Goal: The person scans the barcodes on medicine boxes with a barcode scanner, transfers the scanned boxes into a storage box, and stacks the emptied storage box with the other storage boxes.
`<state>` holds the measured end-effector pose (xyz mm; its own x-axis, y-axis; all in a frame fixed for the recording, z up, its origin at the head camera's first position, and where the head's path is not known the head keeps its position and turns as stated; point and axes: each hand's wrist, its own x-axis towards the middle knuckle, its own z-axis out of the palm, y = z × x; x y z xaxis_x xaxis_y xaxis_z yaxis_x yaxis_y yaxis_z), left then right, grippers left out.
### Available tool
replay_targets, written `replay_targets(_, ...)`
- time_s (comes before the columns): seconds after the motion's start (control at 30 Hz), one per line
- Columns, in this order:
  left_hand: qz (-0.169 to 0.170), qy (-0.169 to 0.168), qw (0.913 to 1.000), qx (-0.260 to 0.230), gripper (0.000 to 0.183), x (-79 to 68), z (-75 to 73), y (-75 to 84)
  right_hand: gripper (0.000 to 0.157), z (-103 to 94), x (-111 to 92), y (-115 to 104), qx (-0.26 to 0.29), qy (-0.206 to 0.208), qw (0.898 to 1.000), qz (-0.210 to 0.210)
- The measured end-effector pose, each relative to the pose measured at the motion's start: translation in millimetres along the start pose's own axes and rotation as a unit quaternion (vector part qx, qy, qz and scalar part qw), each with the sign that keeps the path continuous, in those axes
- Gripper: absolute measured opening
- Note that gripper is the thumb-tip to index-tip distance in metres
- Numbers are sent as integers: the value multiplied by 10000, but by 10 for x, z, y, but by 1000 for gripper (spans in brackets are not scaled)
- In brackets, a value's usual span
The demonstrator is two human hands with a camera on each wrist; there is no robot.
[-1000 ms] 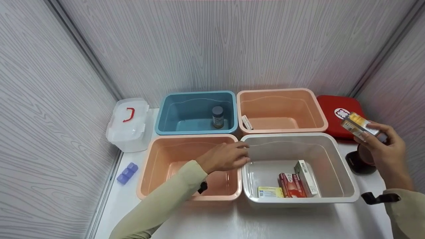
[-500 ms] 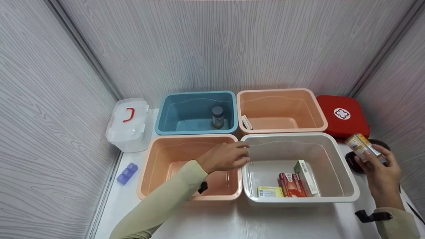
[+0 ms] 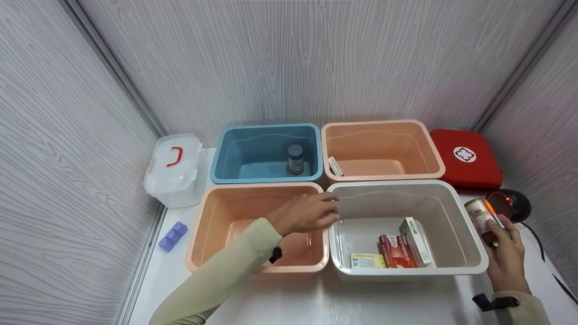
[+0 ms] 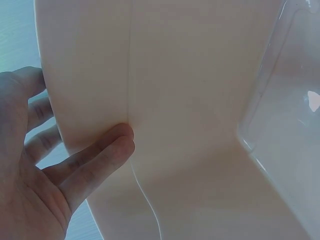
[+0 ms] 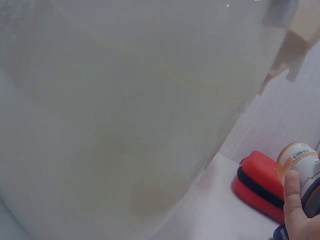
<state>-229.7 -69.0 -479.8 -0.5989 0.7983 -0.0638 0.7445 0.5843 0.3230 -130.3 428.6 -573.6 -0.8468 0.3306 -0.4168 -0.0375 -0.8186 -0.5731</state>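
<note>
In the head view my right hand point(image 3: 505, 255) holds a pill bottle point(image 3: 479, 215) with a gold and white label, its far end tilted up and left. The bottle is just left of a black desktop scanner point(image 3: 519, 205) whose round window glows orange-red. Part of this hand point(image 5: 296, 220) and the bottle point(image 5: 295, 157) show at the right edge of the right wrist view. My left hand point(image 3: 307, 214) rests over the rim where the front peach bin point(image 3: 198, 230) meets the white bin point(image 3: 472, 234). In the left wrist view, some of its fingers lie behind the peach wall point(image 4: 200, 75).
The white bin holds a yellow box point(image 3: 366, 261), a red box point(image 3: 397, 252) and a white-green box point(image 3: 417, 241). A blue bin point(image 3: 221, 158) contains a jar point(image 3: 296, 160). A red case point(image 3: 478, 167) lies behind the scanner. The scanner's cable point(image 3: 535, 234) trails right.
My right hand has come down and left from above the red case, bringing the bottle beside the scanner and turning it. The scanner's window now glows. My left hand has stayed put.
</note>
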Motion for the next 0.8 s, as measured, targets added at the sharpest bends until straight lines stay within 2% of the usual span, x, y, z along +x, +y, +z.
replay_targets(0.17, 63, 68, 9999, 113, 38, -6, 5, -1, 35, 35, -14, -4, -26, -135, 9997, -178)
replay_targets(0.37, 84, 90, 9998, 131, 37, 3, -8, 0, 45, 256, -16, -216, 267, -639, 9926, -996)
replay_targets(0.5, 8, 58, 10000, 54, 37, 0, -7, 0, 48, 480, -57, -412, -342, -1200, 9819, -1424)
replay_targets(0.6, -22, 27, 10000, 18, 37, 4, -9, 1, 48, 693, -98, -505, -1039, -1547, 9678, -1692)
replay_targets(0.8, -13, -32, 10000, 64, 39, 19, -4, 0, 48, 1230, -110, -535, -1816, -2228, 9432, -1666)
